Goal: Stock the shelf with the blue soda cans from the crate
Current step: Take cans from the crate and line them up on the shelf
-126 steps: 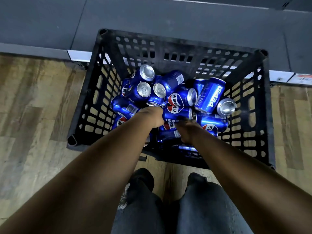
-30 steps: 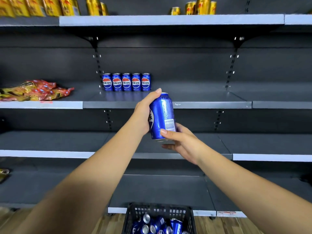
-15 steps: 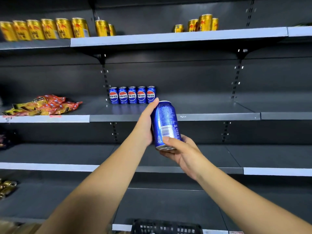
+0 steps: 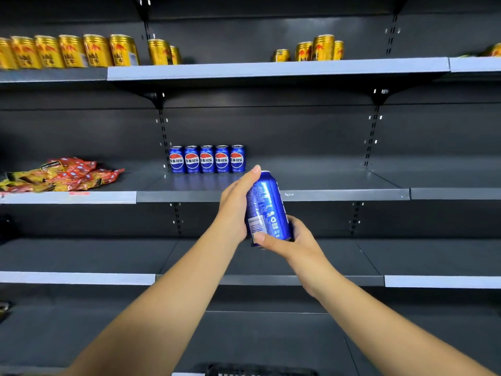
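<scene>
Both hands are gripping one glossy blue aluminium soda can (image 4: 267, 208), held upright with a slight tilt in front of the middle shelf's edge: the left hand (image 4: 234, 210) is wrapping its fingers round the can's left side, thumb lying along the upper wall, while the right hand (image 4: 291, 244) is cupping the base, thumb pressing across the lower front near the barcode. Behind the can, a row of five matching blue cans (image 4: 207, 159) is standing upright, side by side and touching, at the back of the dark grey metal shelf (image 4: 325, 195), logos facing out. Flat, matte shelving boards are running the width of the unit, fronted by pale grey price strips, hung on slotted black uprights against a dark back panel. Crinkled red and yellow foil snack packets (image 4: 61, 175) are lying in a loose heap on the same level, well to the left. Ribbed gold cans (image 4: 70, 51) are lining the top shelf, with a smaller cluster further right. Only the black plastic crate's rim (image 4: 257, 370) is showing, at the bottom edge, blurred.
</scene>
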